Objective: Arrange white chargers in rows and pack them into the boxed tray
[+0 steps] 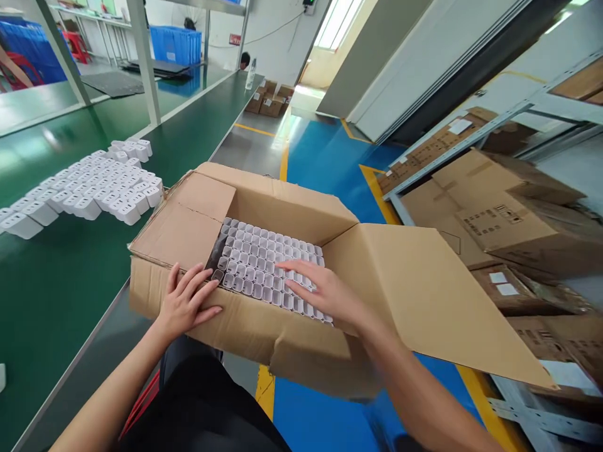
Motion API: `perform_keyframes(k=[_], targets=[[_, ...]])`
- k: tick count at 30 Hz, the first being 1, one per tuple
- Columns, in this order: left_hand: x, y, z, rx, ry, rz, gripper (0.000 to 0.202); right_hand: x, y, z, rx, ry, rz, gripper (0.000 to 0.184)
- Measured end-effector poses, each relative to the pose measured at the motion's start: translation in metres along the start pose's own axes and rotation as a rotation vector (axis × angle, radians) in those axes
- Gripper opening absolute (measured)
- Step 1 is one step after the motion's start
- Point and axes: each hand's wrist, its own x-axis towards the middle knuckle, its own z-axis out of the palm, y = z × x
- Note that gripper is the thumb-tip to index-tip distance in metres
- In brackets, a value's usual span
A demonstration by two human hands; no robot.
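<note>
An open cardboard box (pixel 292 207) rests on my lap and against the edge of the green table. Inside lies a tray of several white plug adapters (pixel 264 254) packed in rows. My left hand (pixel 186 301) lies flat with spread fingers on the box's near left flap and rim. My right hand (pixel 325 292) reaches into the box, fingers stretched out and resting on top of the adapters at the near right of the tray. Neither hand holds anything.
A cluster of several white adapters (pixel 89 191) lies on the green table (pixel 61 276) to the left. Stacked cardboard boxes (pixel 509 220) fill a metal rack on the right. Blue floor with yellow lines runs ahead; blue crates (pixel 175 44) stand far back.
</note>
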Motion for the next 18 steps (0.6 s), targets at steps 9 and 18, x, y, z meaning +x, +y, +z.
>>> perform_keyframes(k=[9, 18], targets=[[-0.023, -0.007, 0.035, 0.043, 0.207, 0.022, 0.036, 0.11, 0.054, 0.063, -0.388, -0.578, -0.538, 0.094], [-0.024, -0.005, 0.043, 0.055, 0.238, 0.0, 0.033, 0.099, 0.068, 0.109, -0.404, -0.63, -0.761, 0.09]])
